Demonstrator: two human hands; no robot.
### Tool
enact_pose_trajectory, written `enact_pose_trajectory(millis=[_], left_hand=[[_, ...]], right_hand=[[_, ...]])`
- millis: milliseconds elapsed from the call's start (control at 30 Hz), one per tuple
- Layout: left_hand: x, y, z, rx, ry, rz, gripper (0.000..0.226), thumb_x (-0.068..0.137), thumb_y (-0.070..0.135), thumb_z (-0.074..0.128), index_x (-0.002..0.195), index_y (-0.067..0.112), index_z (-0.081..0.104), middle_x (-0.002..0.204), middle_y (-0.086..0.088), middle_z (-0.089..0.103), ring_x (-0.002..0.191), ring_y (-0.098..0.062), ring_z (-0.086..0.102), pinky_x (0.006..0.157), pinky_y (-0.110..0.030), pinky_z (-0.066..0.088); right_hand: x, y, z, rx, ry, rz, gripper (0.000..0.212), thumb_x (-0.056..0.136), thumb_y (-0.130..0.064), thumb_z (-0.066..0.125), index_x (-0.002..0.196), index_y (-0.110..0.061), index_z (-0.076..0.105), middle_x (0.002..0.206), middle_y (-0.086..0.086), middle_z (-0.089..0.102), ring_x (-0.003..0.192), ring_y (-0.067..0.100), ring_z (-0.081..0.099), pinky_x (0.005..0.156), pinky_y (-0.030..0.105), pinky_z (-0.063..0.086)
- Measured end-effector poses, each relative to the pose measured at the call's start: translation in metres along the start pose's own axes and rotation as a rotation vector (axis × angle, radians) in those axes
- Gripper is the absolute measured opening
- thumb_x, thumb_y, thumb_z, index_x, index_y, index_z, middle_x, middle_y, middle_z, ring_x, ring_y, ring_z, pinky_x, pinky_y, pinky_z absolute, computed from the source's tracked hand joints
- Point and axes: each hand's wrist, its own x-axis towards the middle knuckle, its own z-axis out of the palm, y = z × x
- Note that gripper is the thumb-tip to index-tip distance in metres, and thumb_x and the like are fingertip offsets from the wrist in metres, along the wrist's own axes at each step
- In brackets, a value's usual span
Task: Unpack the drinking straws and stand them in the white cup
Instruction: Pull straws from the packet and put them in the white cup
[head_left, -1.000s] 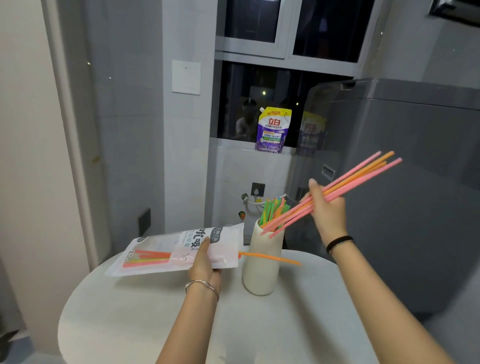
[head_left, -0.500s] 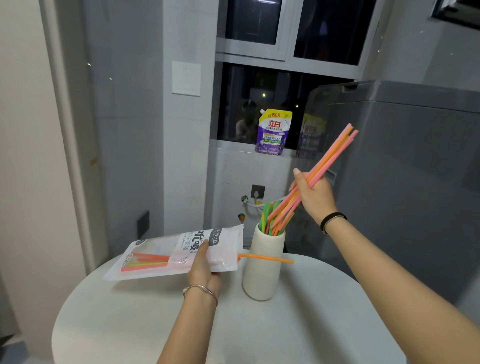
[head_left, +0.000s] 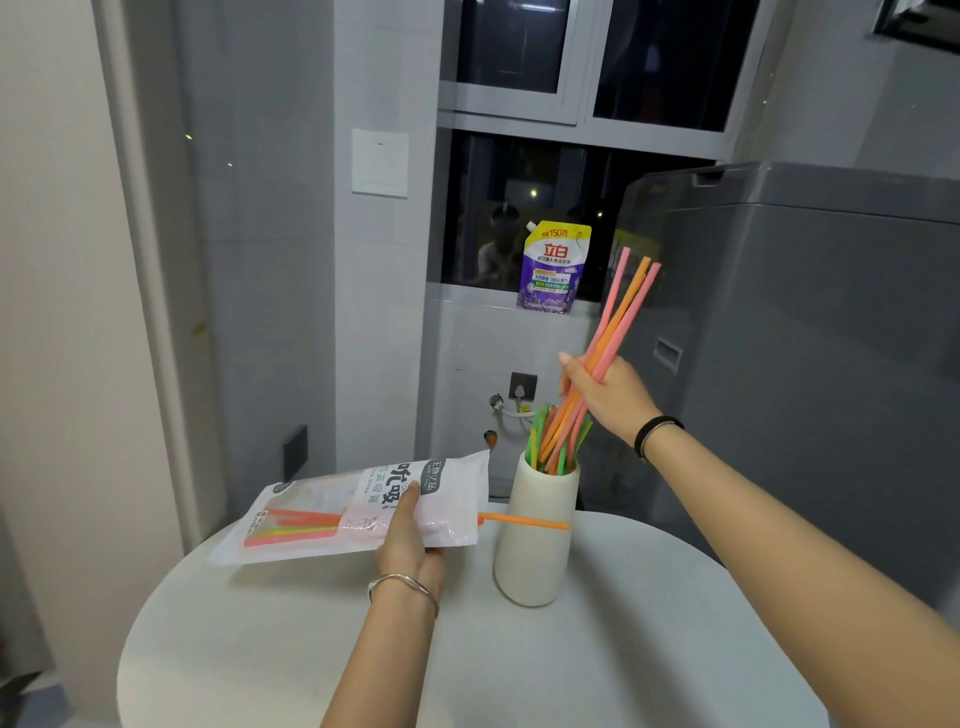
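The white cup (head_left: 535, 540) stands upright on the round white table (head_left: 623, 649), with green and orange straws (head_left: 537, 441) sticking out of it. My right hand (head_left: 605, 395) grips a bunch of pink and orange straws (head_left: 626, 306), steeply tilted, their lower ends inside the cup's mouth. My left hand (head_left: 410, 540) holds the plastic straw packet (head_left: 343, 512) level above the table, left of the cup. A few straws remain inside the packet. One orange straw (head_left: 524, 519) pokes out of its open end across the front of the cup.
A grey washing machine (head_left: 810, 338) stands close behind and right of the table. A purple detergent pouch (head_left: 553, 267) sits on the window sill behind the cup. A grey wall column rises at the left.
My right hand has swung the bunch of straws from nearly level to steeply upright and lowered its ends into the cup. The left hand and packet have stayed in place.
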Motion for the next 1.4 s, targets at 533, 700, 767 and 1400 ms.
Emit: enact_pose_trajectory(millis=[533,700,767,1400], left_hand=[[0.000,-0.005,0.000,0.019,0.001,0.008,0.051,0.093,0.008,0.059,0.142,0.011,0.046,0.140,-0.011,0.056,0.113,-0.026,0.057,0.107,-0.055,0.040],[0.001,-0.005,0.000,0.021,0.001,0.003,0.050,0.093,0.008,0.059,0.142,0.010,0.047,0.140,-0.011,0.056,0.120,-0.027,0.057,0.107,-0.055,0.040],[0.000,-0.005,0.001,0.021,0.001,0.001,0.050,0.093,0.008,0.059,0.142,0.010,0.047,0.140,-0.011,0.057,0.116,-0.026,0.057,0.107,-0.055,0.040],[-0.004,-0.002,-0.001,0.017,0.002,-0.001,0.051,0.092,0.008,0.059,0.141,0.012,0.047,0.140,-0.010,0.057,0.111,-0.024,0.057,0.108,-0.055,0.040]], right_hand=[[-0.006,0.012,0.014,0.013,-0.224,0.089,0.017,0.086,-0.035,0.063,0.071,-0.025,0.061,0.075,-0.003,0.063,0.077,0.017,0.065,0.070,0.026,0.054],[-0.003,0.000,0.002,0.180,-0.032,0.102,0.033,0.094,-0.036,0.049,0.092,-0.010,0.070,0.083,-0.007,0.063,0.076,0.011,0.059,0.075,0.028,0.049],[-0.007,-0.002,0.005,0.107,-0.165,0.135,0.036,0.097,-0.034,0.041,0.105,-0.012,0.068,0.113,0.003,0.065,0.096,0.018,0.061,0.088,0.033,0.048],[-0.027,-0.004,0.012,-0.431,-0.220,-0.122,0.049,0.095,-0.027,0.047,0.143,-0.026,0.035,0.155,-0.001,0.028,0.130,0.023,0.044,0.104,0.040,0.044]])
